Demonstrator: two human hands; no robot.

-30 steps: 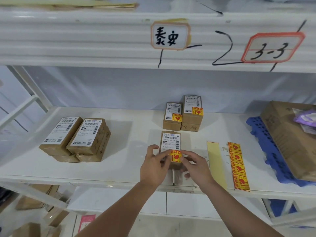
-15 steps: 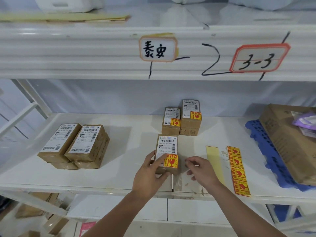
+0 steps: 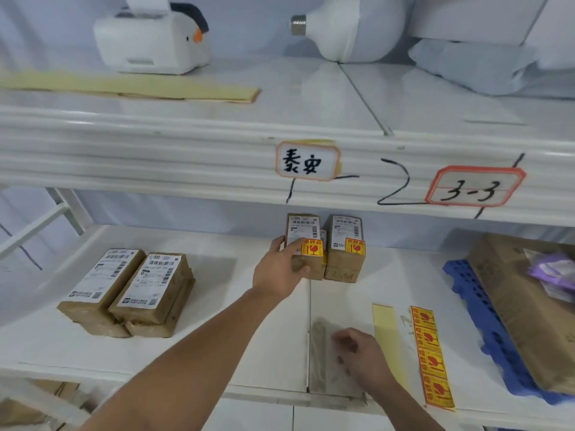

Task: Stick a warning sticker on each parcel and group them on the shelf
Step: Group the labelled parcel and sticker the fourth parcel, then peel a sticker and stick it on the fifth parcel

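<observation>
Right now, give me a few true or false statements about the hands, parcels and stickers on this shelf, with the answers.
1. The left hand grips a small brown parcel that bears a yellow warning sticker. True.
2. The stacked brown parcels at the shelf's left carry yellow stickers. False: only white shipping labels show on them.
3. The strip of yellow warning stickers lies on the shelf to the right of the right hand. True.
4. The right hand rests on the large cardboard box. False: it is at the shelf's front, apart from the box.
5. The large cardboard box sits on a blue plastic pallet. True.
</observation>
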